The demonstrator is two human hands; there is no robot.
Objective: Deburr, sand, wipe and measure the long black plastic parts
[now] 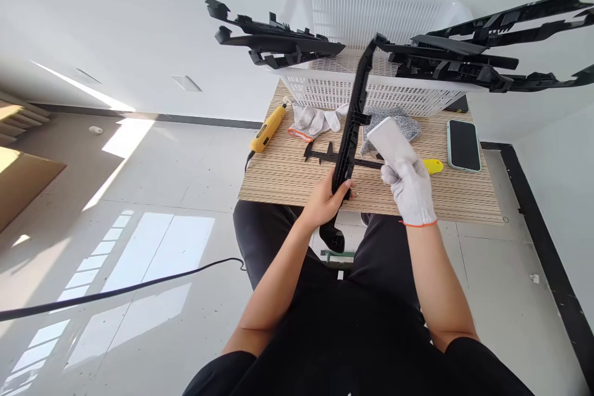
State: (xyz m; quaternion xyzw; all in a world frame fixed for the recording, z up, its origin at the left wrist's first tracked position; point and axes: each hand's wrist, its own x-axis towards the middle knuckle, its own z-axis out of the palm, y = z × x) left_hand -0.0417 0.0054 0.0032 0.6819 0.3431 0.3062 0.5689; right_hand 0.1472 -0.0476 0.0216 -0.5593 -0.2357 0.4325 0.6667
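Note:
My bare left hand (325, 201) is closed around the lower part of a long black plastic trim strip (353, 117). The strip runs from my lap up over the table to the basket. My right hand (411, 189), in a white knit glove, is closed on a grey-white rectangular block (390, 139), held just right of the strip. Under them on the table lies a black caliper-like tool (325, 154).
A small striped wooden table (288, 179) carries a white mesh basket (371, 25) with several black trim strips (273, 43) laid across it. Also there: a yellow rotary tool (268, 129), white gloves (313, 120), a grey cloth (408, 124), a yellow scraper (432, 166), a phone (463, 145). A black cable (116, 291) crosses the floor.

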